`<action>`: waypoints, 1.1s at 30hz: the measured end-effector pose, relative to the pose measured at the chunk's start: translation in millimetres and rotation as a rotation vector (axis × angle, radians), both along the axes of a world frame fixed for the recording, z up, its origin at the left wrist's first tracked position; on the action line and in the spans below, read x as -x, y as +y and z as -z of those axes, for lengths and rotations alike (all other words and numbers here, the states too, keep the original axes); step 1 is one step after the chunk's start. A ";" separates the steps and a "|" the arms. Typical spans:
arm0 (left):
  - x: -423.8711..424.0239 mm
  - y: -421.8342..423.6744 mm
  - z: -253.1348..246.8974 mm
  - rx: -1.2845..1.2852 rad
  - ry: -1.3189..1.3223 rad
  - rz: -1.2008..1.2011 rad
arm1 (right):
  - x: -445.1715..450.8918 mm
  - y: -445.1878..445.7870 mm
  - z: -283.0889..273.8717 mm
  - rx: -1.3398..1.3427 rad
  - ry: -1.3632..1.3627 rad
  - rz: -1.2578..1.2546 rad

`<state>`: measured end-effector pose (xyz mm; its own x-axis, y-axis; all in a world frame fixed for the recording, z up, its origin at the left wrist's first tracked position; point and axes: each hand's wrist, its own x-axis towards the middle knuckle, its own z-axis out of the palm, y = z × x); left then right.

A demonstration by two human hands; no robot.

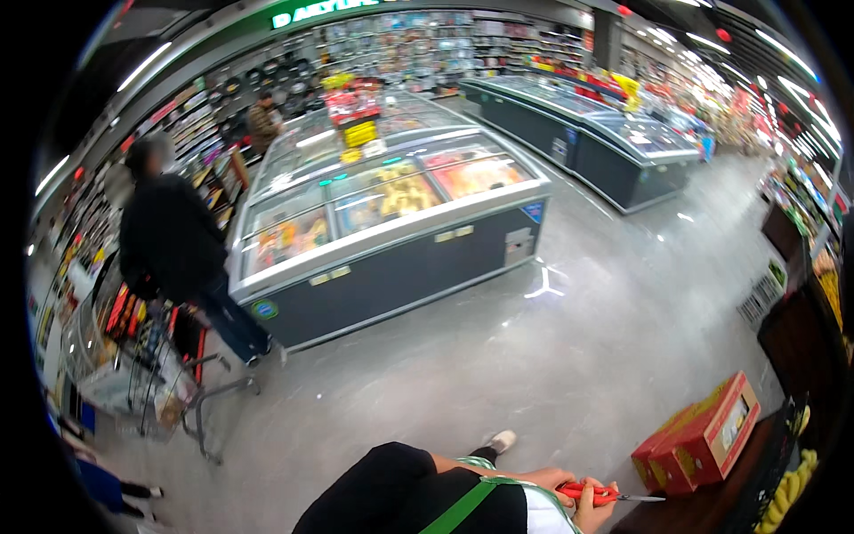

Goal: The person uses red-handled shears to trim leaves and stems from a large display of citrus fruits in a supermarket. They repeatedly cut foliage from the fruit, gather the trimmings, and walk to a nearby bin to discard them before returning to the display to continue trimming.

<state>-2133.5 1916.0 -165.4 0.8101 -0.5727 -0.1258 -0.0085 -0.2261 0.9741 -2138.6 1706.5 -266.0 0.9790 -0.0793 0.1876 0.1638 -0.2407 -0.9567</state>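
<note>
Low in the head view, a pair of red-handled scissors (590, 494) is held in front of my body, blades together and pointing right. My left hand (552, 479) closes around the handle end. My right hand (592, 510) grips the handles nearer the blades, its thumb along them. The right forearm is mostly hidden below the frame. I wear a black top (400, 487) and a green apron strap (460, 510). Beyond the scissors' tip, red and yellow cardboard cartons (690, 440) stand by a dark brown display stand (680, 510).
Yellow bananas (787, 490) lie on the stand at lower right. A glass-topped chest freezer (400, 267) stands ahead, with another freezer row (600, 153) behind. On the left, a person in dark clothes (173, 233) stands by a shopping cart (153, 380). Another person (263, 123) is farther back.
</note>
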 end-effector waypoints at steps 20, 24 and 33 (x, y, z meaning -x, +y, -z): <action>-433.9 -201.2 -1.3 -0.126 -0.039 0.648 | -330.9 -124.2 -116.7 -0.378 0.206 0.658; -478.7 -237.9 17.3 -0.031 0.015 0.640 | -364.2 -218.4 -123.2 -0.351 0.127 0.827; -605.3 -347.1 3.3 -0.262 -0.018 0.467 | -445.3 -587.2 -164.8 0.613 -0.155 1.375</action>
